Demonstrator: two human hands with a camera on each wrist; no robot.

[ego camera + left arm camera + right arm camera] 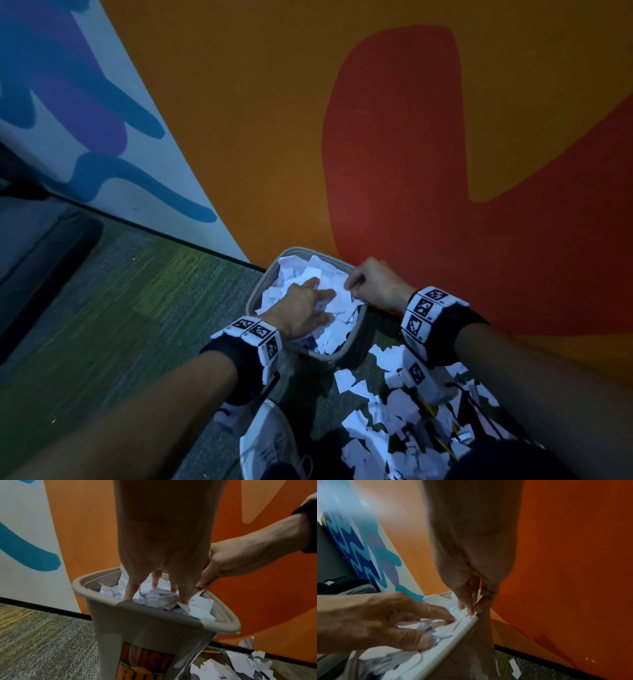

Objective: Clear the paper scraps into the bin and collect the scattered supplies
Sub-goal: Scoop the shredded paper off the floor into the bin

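Observation:
A grey bin (342,353) stands on the carpet against the orange wall, heaped with white paper scraps (308,270). My left hand (322,305) lies on the heap with straight, spread fingers (130,592) pushing into the paper (154,597). At the bin's right rim (154,612), my right hand (352,286) pinches a small white scrap (200,591) between thumb and fingertips (477,605). The right wrist view shows that pinch just above the rim (453,638), with the left hand (426,626) flat on the paper beside it.
A large spread of torn scraps (394,411) covers the carpet right of the bin, with yellow pencils (435,411) among them. One pencil (210,651) lies near the wall base. My white shoe (267,442) is below the bin. Bare carpet stretches left.

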